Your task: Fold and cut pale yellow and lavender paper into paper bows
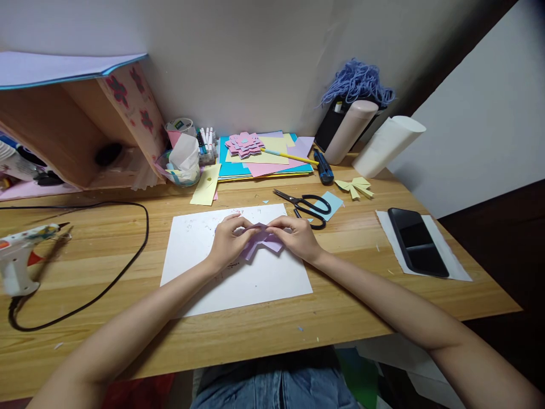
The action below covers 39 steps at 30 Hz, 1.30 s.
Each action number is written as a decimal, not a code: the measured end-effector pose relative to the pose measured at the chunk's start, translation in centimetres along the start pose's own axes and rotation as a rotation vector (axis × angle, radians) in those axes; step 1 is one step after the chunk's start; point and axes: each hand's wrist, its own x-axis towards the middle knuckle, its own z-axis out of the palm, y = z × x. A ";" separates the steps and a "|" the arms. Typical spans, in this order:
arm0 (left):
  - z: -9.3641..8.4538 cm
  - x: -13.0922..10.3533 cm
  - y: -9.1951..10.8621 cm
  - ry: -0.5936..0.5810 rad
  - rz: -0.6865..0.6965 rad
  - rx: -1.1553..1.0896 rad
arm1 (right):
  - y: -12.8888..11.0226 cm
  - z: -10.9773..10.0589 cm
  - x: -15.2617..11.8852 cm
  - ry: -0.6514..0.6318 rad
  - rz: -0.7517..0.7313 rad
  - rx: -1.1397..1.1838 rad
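Note:
Between both hands is a folded purple paper bow (272,244), its two tails pointing down toward me. My left hand (230,241) pinches its left side with thumb and fingers. On the other side my right hand (297,237) pinches the right part near the top. Part of the bow is hidden behind my fingers. Both hands are over a white sheet of paper (255,289) with faint marks on it. Black-handled scissors (304,204) lie just beyond my right hand, partly over a light blue paper piece (331,205).
A glue gun (21,255) with a looping black cable lies left. A yellow paper bow (354,187), a utility knife (323,167) and a stack of coloured paper (225,165) with a pink paper flower (244,145) are behind. A phone (417,241) lies right; a cardboard box (128,113) stands back left.

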 end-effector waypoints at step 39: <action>-0.1 0.1 -0.5 -0.050 0.046 -0.041 | 0.6 -0.7 0.3 0.154 -0.213 -0.158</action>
